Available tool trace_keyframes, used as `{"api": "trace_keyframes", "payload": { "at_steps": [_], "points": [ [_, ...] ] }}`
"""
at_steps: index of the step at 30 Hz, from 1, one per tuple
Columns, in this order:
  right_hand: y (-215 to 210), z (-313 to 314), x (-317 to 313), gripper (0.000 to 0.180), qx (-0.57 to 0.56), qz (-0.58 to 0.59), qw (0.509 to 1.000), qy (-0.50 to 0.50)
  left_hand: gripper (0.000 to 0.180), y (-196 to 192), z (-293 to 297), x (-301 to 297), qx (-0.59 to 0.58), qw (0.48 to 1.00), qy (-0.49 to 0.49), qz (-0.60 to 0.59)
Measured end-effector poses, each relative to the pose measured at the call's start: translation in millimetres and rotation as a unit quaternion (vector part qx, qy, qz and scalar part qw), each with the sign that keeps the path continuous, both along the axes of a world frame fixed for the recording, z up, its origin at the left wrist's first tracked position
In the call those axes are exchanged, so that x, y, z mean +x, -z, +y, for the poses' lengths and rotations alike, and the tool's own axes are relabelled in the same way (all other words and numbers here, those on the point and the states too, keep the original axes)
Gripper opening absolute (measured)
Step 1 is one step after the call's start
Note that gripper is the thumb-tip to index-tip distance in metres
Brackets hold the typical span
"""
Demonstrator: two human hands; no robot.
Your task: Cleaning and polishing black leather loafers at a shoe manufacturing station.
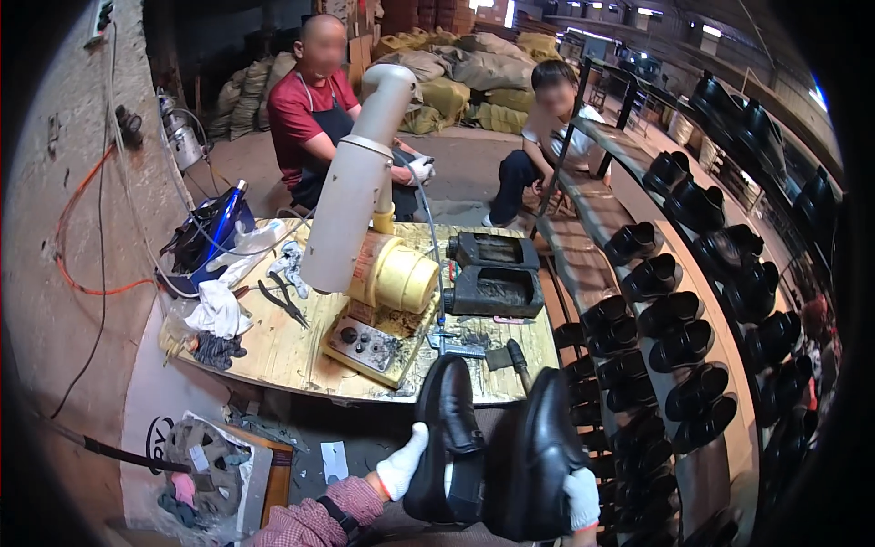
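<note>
My left hand (pixel 403 462), in a white glove, grips the side of a black leather shoe (pixel 444 406), which is held toe up with its opening toward me. In my right hand (pixel 582 500), gloved too, is a second black shoe (pixel 545 442), tilted so its side and sole edge show. The two shoes are side by side in front of the table's near edge. My right fingers are partly hidden behind the shoe.
A wooden table (pixel 264 351) holds a yellow motor machine (pixel 401 278) with a grey duct, pliers (pixel 284 301), a brush (pixel 508 358) and black trays (pixel 497 292). Racks of black shoes (pixel 697 392) line the right. Two people sit or crouch beyond; a bin (pixel 205 474) stands lower left.
</note>
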State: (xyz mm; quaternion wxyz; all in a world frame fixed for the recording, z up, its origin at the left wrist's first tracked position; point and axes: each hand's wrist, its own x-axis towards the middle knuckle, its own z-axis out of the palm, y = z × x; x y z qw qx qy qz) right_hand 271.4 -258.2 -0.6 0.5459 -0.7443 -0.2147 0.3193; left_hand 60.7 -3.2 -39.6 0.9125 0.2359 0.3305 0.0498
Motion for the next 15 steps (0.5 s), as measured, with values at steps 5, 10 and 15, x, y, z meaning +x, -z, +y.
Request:
{"api": "trace_keyframes", "payload": {
  "at_steps": [5,10,15],
  "points": [
    [21.2,2.4,-5.6,0.035,0.026,-0.103,0.993,-0.044,0.061,30.9,-19.9,27.8,0.114,0.993,0.014,0.010],
    [-1.1,58.6,-30.2,0.032,0.061,-0.080,0.993,-0.066,0.042,62.7,-25.5,34.1,0.359,0.931,0.060,0.012],
    [-59.1,83.7,-67.9,0.033,0.000,-0.147,0.986,-0.075,0.028,146.7,-20.8,26.7,0.375,0.897,0.156,-0.174]
  ]
}}
